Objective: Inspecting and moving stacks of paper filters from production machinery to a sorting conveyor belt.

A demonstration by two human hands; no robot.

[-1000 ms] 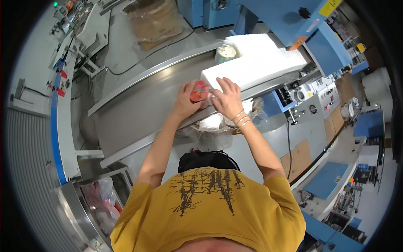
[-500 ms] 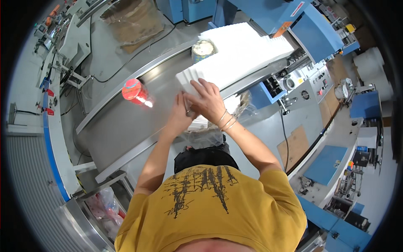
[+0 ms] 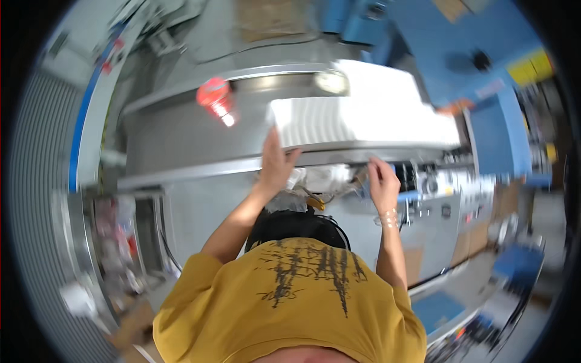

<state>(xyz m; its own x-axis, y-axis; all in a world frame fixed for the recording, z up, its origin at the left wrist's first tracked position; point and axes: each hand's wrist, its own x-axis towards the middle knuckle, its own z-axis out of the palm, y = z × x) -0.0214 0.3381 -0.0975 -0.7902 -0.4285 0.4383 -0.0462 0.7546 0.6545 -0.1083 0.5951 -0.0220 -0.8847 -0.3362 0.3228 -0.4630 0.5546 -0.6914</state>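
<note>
A long row of white folded paper sheets [image 3: 387, 115] stands packed on a metal conveyor-like trough [image 3: 175, 139]. At the row's left end is my left hand [image 3: 278, 163], its fingers stretched up by the front corner and its thumb apart. I cannot make out whether it touches the sheets. My right hand [image 3: 384, 184], with thin bangles at the wrist, hovers just in front of the trough's near rail. Its fingers are bent and blurred, and whether they hold anything is unclear. Below the rail, between my hands, a clear plastic bag [image 3: 330, 179] with white contents shows.
A red cylindrical container [image 3: 216, 100] stands on the trough to the left. Behind the paper row sits a round, pale-topped container [image 3: 331, 81]. Blue machinery [image 3: 460, 66] rises at the far right. A brown carton [image 3: 269, 18] rests on the floor beyond the trough.
My hands, together at the row's left end before, are now apart; the right one has moved away to the right. The whole view has turned, so the trough lies more level.
</note>
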